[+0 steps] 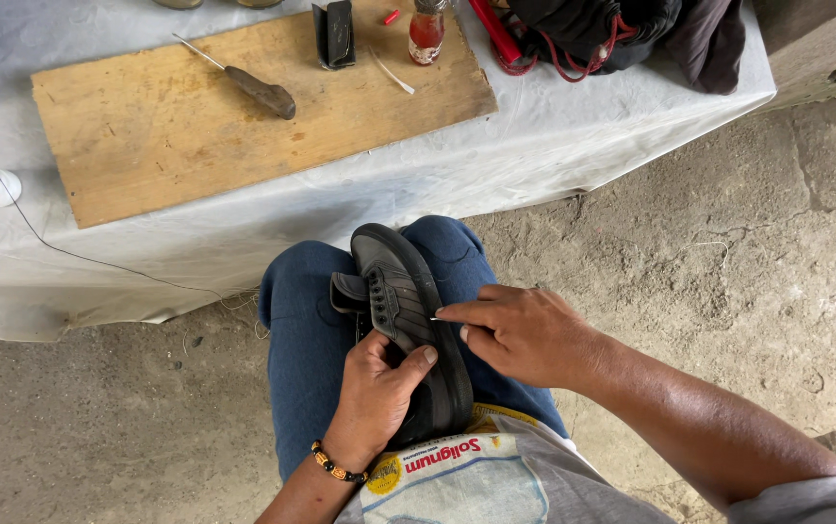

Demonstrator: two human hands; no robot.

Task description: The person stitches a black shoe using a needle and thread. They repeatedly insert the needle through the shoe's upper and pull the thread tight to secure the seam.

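A cloth-covered bench carries a wooden board. A black shoe rests on the knees; left hand fingers clasp its upper, right hand fingers pinch a needle at its sole.

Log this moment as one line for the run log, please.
left hand: grips black shoe on lap | right hand: pinches needle at shoe side | wooden board: awl, small bottle

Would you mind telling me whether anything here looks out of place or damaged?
Nothing stands out. The left hand holds the black shoe on the knees, the right hand pinches at its side, and the awl lies on the board.
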